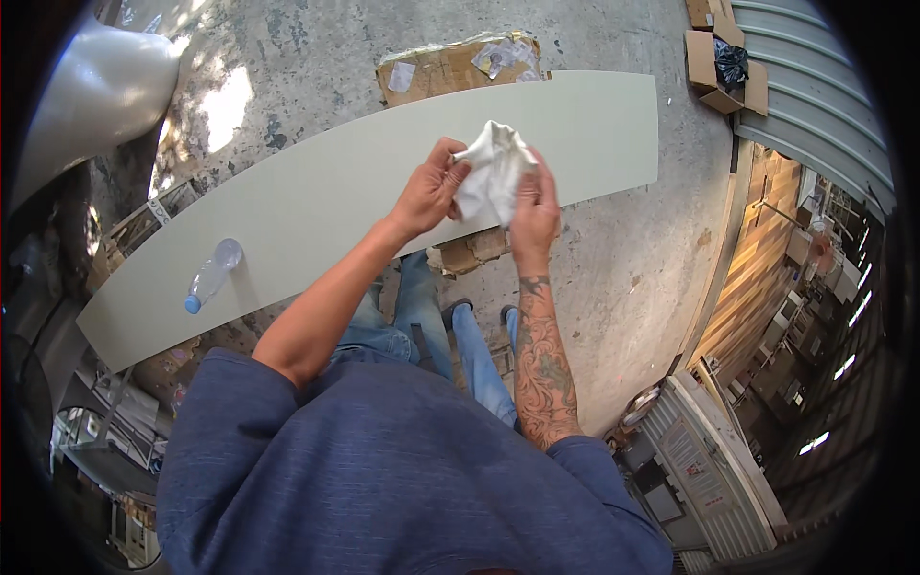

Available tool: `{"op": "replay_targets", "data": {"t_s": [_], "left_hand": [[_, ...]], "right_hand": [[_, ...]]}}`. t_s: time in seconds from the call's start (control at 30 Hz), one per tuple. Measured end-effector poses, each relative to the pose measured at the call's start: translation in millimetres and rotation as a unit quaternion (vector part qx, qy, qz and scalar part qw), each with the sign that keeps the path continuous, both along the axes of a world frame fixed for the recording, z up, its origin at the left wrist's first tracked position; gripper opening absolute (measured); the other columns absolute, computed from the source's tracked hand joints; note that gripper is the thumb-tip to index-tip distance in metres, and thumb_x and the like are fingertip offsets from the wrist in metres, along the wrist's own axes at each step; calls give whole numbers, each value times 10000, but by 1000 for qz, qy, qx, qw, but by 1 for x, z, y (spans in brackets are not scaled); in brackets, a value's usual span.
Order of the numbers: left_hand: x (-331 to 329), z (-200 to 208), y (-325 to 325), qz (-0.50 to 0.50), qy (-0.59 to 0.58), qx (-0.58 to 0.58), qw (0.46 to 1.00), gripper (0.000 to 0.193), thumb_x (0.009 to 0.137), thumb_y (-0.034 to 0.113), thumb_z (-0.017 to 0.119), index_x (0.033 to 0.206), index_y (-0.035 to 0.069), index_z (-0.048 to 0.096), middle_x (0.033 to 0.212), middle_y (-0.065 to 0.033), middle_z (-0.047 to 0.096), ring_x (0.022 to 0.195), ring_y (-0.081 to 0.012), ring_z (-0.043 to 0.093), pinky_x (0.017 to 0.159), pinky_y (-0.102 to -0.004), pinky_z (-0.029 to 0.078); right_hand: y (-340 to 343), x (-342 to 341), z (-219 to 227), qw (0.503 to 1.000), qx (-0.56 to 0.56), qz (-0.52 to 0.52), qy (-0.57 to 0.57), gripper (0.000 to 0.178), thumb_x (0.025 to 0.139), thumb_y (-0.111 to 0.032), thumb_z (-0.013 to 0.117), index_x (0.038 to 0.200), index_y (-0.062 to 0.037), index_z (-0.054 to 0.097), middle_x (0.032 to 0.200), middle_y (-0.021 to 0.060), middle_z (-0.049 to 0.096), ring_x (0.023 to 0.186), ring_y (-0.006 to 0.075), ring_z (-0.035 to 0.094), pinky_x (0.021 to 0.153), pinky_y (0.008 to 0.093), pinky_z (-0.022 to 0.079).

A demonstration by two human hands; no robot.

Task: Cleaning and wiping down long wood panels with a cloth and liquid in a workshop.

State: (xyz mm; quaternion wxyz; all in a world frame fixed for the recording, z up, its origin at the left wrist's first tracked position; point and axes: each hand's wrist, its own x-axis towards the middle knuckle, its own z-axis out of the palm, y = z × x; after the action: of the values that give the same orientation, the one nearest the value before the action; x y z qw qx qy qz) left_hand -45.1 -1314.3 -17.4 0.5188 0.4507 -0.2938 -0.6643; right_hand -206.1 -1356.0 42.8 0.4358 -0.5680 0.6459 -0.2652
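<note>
Pinching a blurred white cloth (493, 172), perhaps a glove, by its left edge with left hand (433, 192) and gripping its right side with right hand (535, 209), over the right half of a long pale board (335, 172). Farther left on it, a clear, blue-capped bottle (213, 274); beyond, brown cardboard (444, 75) on floor (613, 287).

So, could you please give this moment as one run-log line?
left hand: holding white cloth | right hand: holding same cloth | clear bottle: lying on pale board, left part
</note>
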Motion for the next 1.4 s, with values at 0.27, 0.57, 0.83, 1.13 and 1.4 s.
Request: {"op": "replay_targets", "data": {"t_s": [0.27, 0.57, 0.83, 1.13, 1.4], "left_hand": [[4, 34, 31, 66, 25, 18, 997, 654, 916, 173, 754, 1407, 149, 323, 1184, -86, 566, 1055, -183, 583, 905, -303, 509], [31, 64, 94, -62, 261, 44, 962, 750, 906, 31, 578, 1560, 199, 252, 1384, -46, 461, 1268, -150, 479, 1075, -319, 408], [44, 21, 243, 162, 76, 264, 948, 807, 976, 75, 574, 1583, 259, 75, 1476, -147, 463, 1090, -189, 613, 820, -352, 560], [230, -63, 357, 440, -250, 194, 841, 1232, 749, 81, 880, 1572, 190, -31, 1577, -238, 232, 1416, -405, 340, 1024, -447, 491], [240, -67, 265, 298, -280, 119, 905, 841, 792, 78, 861, 1490, 41, 393, 1464, -183, 460, 1339, -290, 472, 1069, -420, 466]], "right_hand": [[38, 22, 50, 931, 127, 207, -272, 948, 1012, -434, 566, 1612, -158, -114, 1652, 202, 198, 1437, 317, 375, 1099, 428, 418], [68, -47, -1, 918, 272, 81, -278, 747, 893, -230, 783, 1495, -5, 403, 1431, 111, 511, 1288, 200, 513, 1044, 321, 451], [107, -28, -39, 937, 245, 111, -224, 366, 1001, -275, 665, 1245, -2, 649, 1151, 30, 686, 1019, 123, 611, 905, 275, 499], [100, -70, -56, 959, 73, -150, -229, 437, 1040, -289, 590, 1367, -3, 542, 1338, 88, 604, 1209, 209, 587, 1018, 377, 489], [122, 22, -161, 933, -114, 225, 257, 553, 981, -274, 619, 1498, -146, 471, 1542, 168, 451, 1478, 370, 330, 1206, 491, 249]]}}
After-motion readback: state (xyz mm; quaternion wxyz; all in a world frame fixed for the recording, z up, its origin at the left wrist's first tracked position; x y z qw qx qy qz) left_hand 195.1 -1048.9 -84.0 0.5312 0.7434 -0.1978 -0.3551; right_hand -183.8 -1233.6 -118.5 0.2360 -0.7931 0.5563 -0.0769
